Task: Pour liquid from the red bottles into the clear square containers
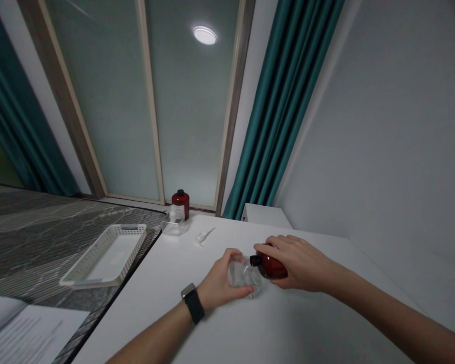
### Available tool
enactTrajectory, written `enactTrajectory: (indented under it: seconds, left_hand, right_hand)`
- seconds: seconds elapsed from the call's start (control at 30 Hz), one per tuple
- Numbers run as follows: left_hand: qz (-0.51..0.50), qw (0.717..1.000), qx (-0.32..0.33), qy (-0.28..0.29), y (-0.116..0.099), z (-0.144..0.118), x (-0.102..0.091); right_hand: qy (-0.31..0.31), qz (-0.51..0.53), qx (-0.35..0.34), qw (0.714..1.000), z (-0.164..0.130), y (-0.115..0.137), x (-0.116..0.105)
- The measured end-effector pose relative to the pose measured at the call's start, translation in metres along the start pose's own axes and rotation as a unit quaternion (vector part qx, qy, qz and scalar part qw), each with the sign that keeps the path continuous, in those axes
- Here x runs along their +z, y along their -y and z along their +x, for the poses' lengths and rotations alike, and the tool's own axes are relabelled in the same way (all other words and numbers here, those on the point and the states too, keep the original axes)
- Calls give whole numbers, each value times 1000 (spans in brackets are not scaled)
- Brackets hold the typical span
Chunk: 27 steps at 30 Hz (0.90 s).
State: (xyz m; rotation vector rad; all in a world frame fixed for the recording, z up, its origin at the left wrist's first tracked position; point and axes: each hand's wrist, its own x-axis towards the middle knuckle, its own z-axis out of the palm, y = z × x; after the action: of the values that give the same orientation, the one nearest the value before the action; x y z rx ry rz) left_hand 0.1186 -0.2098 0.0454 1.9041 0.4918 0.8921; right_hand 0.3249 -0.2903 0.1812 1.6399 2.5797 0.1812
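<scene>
My left hand (227,285) is wrapped round a clear, see-through bottle (244,274) just over the white table (167,313). In my right hand (293,260) is a brown-red bottle (272,267) with a black neck, tipped on its side. Its neck points left and meets the upper right side of the clear bottle. Whether liquid passes between them I cannot tell. Behind my left hand a white pump head (202,236) with a thin tube lies on the table.
At the table's far left corner stand a second brown-red bottle (181,202) with a black cap and a clear box (173,225) holding something whitish. A white basket (127,253) and an open book (38,328) rest on the grey patterned surface to the left. A wall rises at right.
</scene>
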Motion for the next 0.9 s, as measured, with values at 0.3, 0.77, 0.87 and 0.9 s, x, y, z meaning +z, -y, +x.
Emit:
enactTrajectory:
  seconds: [0.3,0.77,0.87,0.9]
  left_hand:
    - [5,1000,-4,-4,-1,0,0]
    - [3,1000,-9,-9,-1,0,1]
    - [4,1000,-10,-9,-1,0,0]
    - [5,1000,-10,-9,-1,0,0]
  right_hand:
    - [1,-7,-3,1000,0,0,0]
    - [-16,-13,-14,1000,1,-2,1]
    - [-17,-17,-14,1000,0,-2,1]
    - [-18,-19,-14,1000,1,-2,1]
